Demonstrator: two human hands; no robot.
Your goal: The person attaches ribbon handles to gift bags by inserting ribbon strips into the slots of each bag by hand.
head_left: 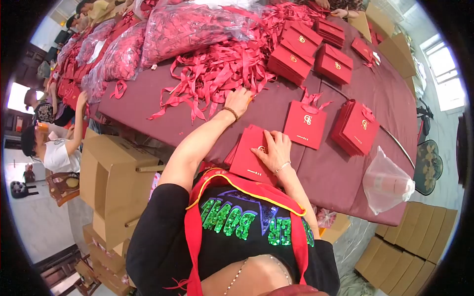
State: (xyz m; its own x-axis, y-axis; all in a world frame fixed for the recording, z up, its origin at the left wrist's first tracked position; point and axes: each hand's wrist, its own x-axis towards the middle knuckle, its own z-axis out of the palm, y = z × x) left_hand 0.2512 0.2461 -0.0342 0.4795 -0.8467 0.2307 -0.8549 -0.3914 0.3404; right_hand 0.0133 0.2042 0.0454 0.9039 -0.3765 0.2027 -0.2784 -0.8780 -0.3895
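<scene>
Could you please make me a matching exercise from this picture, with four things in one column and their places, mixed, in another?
Things:
1. left hand
2. clear plastic bag
3. right hand
4. brown bracelet

Places:
A. on the red bags nearest the body
B. around the left wrist
C. at the ribbon pile
D. on the right end of the table

Pairs: 1-C, 2-D, 3-A, 4-B

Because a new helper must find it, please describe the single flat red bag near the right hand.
On the maroon table, find the right hand resting on a bag pile. Just beyond it, to its right, lies the ribboned bag. It looks flat and single, unlike the thick stack farther right.
</scene>
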